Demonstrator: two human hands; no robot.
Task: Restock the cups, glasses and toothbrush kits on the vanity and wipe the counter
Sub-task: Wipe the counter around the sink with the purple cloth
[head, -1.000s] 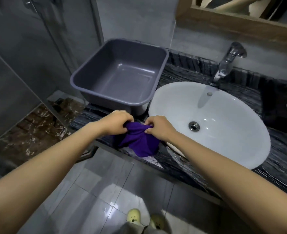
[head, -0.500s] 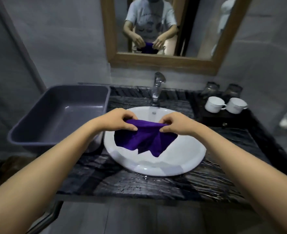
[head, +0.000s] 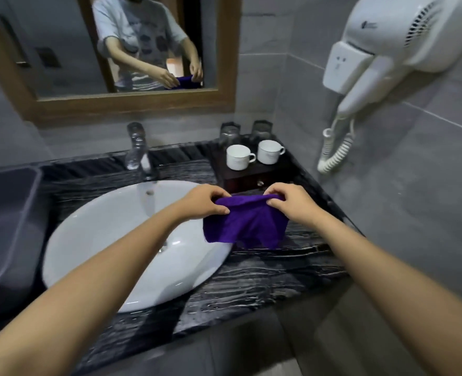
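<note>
The room around me is dim and evenly lit, colours muted; soft highlights sit on the white sink [head: 132,240] and wet streaks glint on the dark counter [head: 251,283]; the faucet [head: 137,150] is smeared with motion blur; my forearms bulge and stretch toward the lower corners from wide-angle distortion.

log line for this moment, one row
phase: wipe prep | left hand + right hand: pinching purple cloth | over: counter | cups: on tray
</note>
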